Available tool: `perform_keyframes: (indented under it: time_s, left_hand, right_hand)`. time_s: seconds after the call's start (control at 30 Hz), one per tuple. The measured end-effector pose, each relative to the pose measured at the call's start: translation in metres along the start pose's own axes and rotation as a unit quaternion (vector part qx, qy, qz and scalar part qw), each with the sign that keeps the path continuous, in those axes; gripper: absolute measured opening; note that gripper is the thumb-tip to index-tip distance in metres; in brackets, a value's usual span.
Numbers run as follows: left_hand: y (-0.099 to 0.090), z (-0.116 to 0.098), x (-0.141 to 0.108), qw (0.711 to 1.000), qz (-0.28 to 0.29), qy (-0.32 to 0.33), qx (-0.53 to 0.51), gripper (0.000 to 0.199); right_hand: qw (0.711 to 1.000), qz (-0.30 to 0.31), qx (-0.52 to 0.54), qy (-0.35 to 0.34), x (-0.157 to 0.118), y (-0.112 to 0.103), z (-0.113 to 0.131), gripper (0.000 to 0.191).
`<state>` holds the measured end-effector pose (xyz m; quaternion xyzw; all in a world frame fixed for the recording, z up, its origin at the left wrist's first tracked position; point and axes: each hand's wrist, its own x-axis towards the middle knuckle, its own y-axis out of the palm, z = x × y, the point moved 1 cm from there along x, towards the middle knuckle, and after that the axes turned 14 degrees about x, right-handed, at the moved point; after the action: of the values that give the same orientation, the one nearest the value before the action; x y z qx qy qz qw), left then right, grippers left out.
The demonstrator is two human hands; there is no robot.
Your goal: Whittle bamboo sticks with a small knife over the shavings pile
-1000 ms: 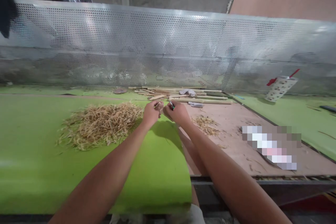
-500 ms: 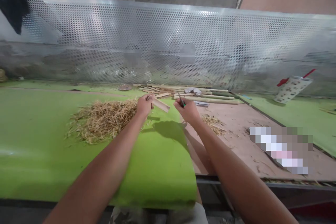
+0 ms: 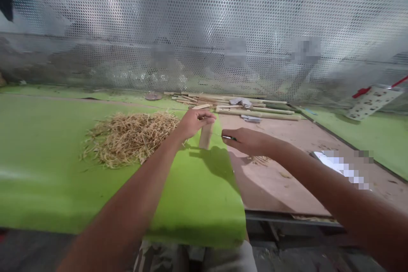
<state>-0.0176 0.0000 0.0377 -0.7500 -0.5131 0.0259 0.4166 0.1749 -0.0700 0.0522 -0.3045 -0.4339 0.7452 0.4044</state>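
Note:
My left hand (image 3: 198, 122) is closed on the upper end of a flat, pale wooden strip (image 3: 205, 137), which hangs tilted over the green sheet. My right hand (image 3: 248, 141) is closed around a thin, pointed metal tool with a dark green handle (image 3: 230, 137). Its fine tip points left toward the strip's edge; whether it touches the strip I cannot tell. Left of my left hand lies a heap of dry, tan, straw-like strands (image 3: 130, 138) on the green sheet (image 3: 194, 191).
Several wooden sticks (image 3: 270, 115) and a crumpled grey cloth or paper (image 3: 241, 102) lie behind my hands. A perforated metal panel (image 3: 197, 21) stands along the back. At right are a patterned cup with a red straw (image 3: 372, 103) and a partly blurred phone-like object (image 3: 331, 163).
The strip has turned from slanting right to hanging nearly upright. My right hand has turned so its tool points left toward the strip. The view has tipped downward.

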Motion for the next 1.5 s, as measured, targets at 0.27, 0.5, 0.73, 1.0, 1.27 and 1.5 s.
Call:
perform_keyframes:
  time_s: [0.27,0.5,0.73,1.0,1.27,1.5]
  left_hand:
    - [0.003,-0.016,-0.011,0.989,0.093,0.028,-0.109,0.024]
    - [0.020,-0.014,-0.012,0.930,0.101,-0.019,-0.354,0.005]
    - [0.018,-0.031,-0.014,0.923,0.132,-0.068,-0.354,0.017]
    - [0.023,-0.038,-0.019,0.896,0.177,-0.075,-0.401,0.005]
    - [0.024,-0.041,-0.020,0.896,0.176,-0.064,-0.401,0.008]
    - [0.025,-0.050,-0.021,0.909,0.179,-0.068,-0.370,0.010]
  right_hand:
    - [0.995,0.054,-0.085,0.012,-0.015,0.007,0.013,0.038]
    - [0.989,0.091,-0.117,0.009,-0.005,0.023,0.014,0.034]
    - [0.982,0.073,-0.173,0.009,-0.015,0.022,0.017,0.030]
    - [0.979,0.111,-0.153,0.076,-0.020,0.022,0.026,0.029]
    - [0.987,0.121,-0.086,0.053,-0.009,0.028,0.018,0.035]
    - [0.978,0.178,-0.057,0.096,-0.011,0.048,0.017,0.031]
